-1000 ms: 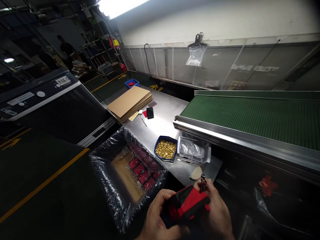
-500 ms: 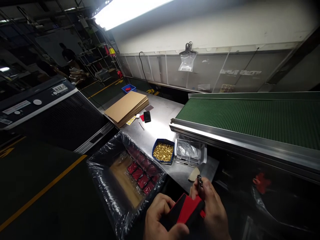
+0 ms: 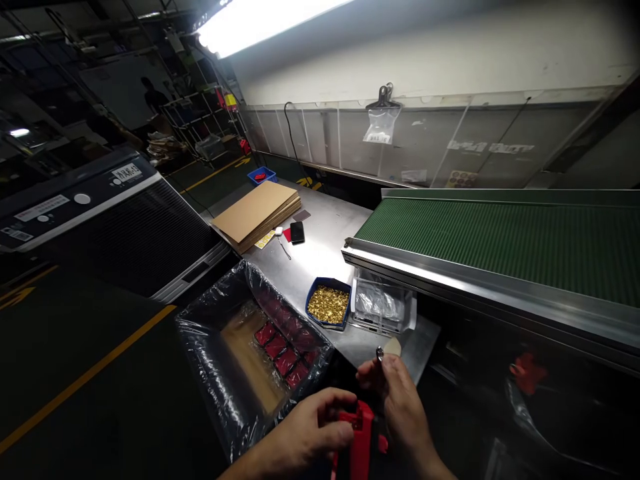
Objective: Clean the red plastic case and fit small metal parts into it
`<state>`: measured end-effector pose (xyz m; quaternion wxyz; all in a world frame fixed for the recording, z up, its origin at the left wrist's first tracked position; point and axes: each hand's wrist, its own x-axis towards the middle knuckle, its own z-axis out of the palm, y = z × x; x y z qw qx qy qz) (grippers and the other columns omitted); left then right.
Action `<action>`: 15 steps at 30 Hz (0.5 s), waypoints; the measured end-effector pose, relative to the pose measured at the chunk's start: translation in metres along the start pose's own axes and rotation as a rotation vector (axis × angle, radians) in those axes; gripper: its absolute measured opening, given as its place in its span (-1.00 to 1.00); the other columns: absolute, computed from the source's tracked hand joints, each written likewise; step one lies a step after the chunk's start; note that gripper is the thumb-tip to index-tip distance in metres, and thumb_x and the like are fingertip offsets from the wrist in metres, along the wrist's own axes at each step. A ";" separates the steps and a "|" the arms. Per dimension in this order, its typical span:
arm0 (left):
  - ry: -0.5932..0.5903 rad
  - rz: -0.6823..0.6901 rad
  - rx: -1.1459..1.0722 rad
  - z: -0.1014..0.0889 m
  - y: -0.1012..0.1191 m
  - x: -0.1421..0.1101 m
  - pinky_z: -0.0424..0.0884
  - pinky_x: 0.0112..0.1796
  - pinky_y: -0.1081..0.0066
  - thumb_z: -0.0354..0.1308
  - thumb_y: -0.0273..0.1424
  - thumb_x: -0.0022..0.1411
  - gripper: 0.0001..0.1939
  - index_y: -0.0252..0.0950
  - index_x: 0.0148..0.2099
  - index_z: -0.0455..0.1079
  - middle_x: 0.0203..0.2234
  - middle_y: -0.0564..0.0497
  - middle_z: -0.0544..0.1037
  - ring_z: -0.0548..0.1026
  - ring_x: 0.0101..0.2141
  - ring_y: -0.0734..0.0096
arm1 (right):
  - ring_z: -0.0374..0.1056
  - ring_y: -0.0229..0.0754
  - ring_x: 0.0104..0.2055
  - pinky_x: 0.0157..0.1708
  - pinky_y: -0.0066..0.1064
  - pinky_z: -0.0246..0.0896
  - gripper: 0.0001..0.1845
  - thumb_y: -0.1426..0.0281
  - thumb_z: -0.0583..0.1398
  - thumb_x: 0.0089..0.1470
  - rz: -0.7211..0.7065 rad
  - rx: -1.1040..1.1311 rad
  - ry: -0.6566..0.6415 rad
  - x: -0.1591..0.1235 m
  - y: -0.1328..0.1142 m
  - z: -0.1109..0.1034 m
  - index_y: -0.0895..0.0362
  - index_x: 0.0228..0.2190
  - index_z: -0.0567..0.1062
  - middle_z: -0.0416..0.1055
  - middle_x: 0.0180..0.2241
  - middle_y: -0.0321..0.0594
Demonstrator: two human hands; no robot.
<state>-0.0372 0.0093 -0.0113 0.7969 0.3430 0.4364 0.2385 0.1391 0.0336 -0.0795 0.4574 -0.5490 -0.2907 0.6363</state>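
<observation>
My left hand [image 3: 313, 427] is closed round a red and black boxy object [image 3: 362, 437], low in the view; its exact kind does not show. To the right of it, my right hand [image 3: 403, 403] pinches a small shiny metal piece [image 3: 380, 354], whose shape is mostly covered by the fingers. A beige flat piece [image 3: 393, 347] lies on the metal table just beyond those fingers. Further off, a blue tray [image 3: 328, 303] holds many small gold-coloured metal parts. Beside my left hand stands a plastic-lined box [image 3: 210, 373] with several wrapped red items [image 3: 275, 347] inside.
A clear bin [image 3: 383, 303] of plastic bags sits under the edge of a green conveyor belt [image 3: 500, 233]. Stacked cardboard [image 3: 257, 210], a black flat item [image 3: 297, 232] and a small blue basket [image 3: 261, 175] rest on the metal table [image 3: 330, 210]. A dark machine [image 3: 125, 233] stands left.
The red and black object has been turned, now showing a narrow red side. My right hand has moved left and slightly away from it, with the metal piece still pinched. The view shifted slightly.
</observation>
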 end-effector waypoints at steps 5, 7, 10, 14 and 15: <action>-0.121 0.054 -0.022 -0.018 -0.012 -0.016 0.19 0.17 -0.06 0.41 -0.08 -0.03 -0.10 -0.07 0.32 0.16 0.11 -0.14 0.38 0.34 0.17 -0.08 | 0.32 0.00 -0.40 -0.28 -0.16 0.21 -0.50 -0.08 0.22 -0.18 0.063 -0.416 0.226 0.065 0.087 -0.025 0.13 -0.58 0.40 0.38 -0.55 -0.19; -0.144 0.009 0.037 -0.023 -0.017 -0.021 0.15 0.20 0.00 0.37 -0.14 0.06 -0.20 -0.06 0.31 0.17 0.17 -0.12 0.33 0.27 0.21 -0.03 | 0.26 -0.05 -0.47 -0.30 -0.15 0.17 -0.54 -0.04 0.22 -0.16 0.066 -0.506 0.247 0.083 0.110 -0.030 0.11 -0.64 0.37 0.32 -0.61 -0.22; -0.048 -0.013 0.046 -0.029 -0.033 -0.025 0.32 -0.01 0.20 0.28 -0.06 0.15 -0.34 -0.10 0.23 0.24 -0.01 -0.10 0.43 0.46 -0.01 0.12 | 0.31 -0.02 -0.32 -0.17 -0.12 0.20 -0.62 0.06 0.23 -0.10 0.026 -0.601 0.311 0.106 0.125 -0.031 0.15 -0.53 0.43 0.38 -0.47 -0.16; 0.065 -0.024 -0.253 -0.038 -0.054 -0.024 0.30 -0.17 0.34 0.36 -0.11 0.09 -0.41 -0.20 0.11 0.33 -0.17 -0.09 0.52 0.53 -0.17 0.21 | 0.24 0.12 0.04 0.13 -0.02 0.07 -0.54 0.14 0.22 -0.09 -0.080 -0.631 0.380 0.121 0.130 -0.034 0.23 -0.22 0.45 0.38 -0.14 0.05; 0.058 -0.033 -0.346 -0.040 -0.056 -0.024 0.30 -0.16 0.33 0.40 -0.18 0.05 -0.39 -0.21 0.12 0.34 -0.17 -0.11 0.54 0.53 -0.16 0.21 | 0.26 0.11 0.04 0.14 -0.04 0.08 -0.52 0.13 0.20 -0.08 -0.096 -0.614 0.371 0.119 0.131 -0.037 0.22 -0.21 0.46 0.38 -0.13 0.05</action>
